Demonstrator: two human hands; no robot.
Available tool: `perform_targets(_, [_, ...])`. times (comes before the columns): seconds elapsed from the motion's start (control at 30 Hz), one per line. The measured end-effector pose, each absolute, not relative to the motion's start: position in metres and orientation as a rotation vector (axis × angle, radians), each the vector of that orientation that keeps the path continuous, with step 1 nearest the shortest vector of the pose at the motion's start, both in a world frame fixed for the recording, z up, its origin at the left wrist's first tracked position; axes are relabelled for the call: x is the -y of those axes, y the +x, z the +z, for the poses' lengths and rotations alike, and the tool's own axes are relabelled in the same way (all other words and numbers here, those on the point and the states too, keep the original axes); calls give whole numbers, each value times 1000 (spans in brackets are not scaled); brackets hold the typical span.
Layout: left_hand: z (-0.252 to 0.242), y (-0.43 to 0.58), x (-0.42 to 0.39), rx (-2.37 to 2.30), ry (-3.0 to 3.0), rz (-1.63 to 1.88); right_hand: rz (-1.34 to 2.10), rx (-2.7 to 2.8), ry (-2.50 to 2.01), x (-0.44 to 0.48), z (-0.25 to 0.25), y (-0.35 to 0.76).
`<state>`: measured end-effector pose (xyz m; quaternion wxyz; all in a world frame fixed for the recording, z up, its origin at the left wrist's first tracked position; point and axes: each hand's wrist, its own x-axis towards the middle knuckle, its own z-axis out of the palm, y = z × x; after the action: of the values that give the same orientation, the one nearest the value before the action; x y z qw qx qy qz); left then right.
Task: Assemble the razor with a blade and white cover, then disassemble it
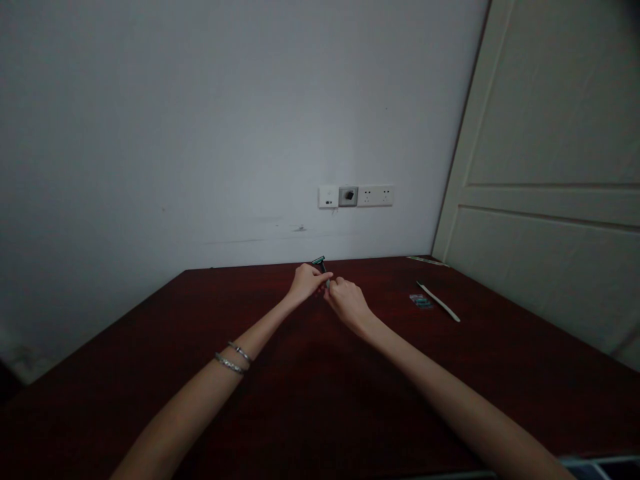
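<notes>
Over the far middle of the dark red table, both of my hands meet at a safety razor [319, 261]. Its dark, T-shaped head points up and away from me. My left hand [304, 283] is closed on the handle just below the head, the thumb stretched along it. Close beside it, my right hand [349, 301] has its fingers curled around the lower, paler end of the handle. Most of the handle is hidden by my fingers. To the right lie a small clear packet [421, 301] with dark teal pieces and a long, pale, slightly curved strip [440, 303] with a dark tip.
The reddish-brown table [200, 320] runs back to a white wall [200, 133]. Wall sockets [376, 195] sit above its back edge. A pale panelled door [550, 167] stands along the right side. A thin pale strip [427, 261] lies at the far right corner.
</notes>
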<state>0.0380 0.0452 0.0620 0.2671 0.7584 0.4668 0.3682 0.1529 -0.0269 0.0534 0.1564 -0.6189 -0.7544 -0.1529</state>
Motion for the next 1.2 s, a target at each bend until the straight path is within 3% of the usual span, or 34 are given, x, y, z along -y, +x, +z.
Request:
perform_targets(0.27, [56,13,-61,-1527,2177,701,-368,2269,-1704,31,51,154])
perform_targets(0.6, [25,-31,-76,-1639,2229,280,-302,1943,-2087,13,42,264])
perform_targets(1.2, [16,-8,-75,-1682,2305,224,-116,1603,-2490,0,1,413])
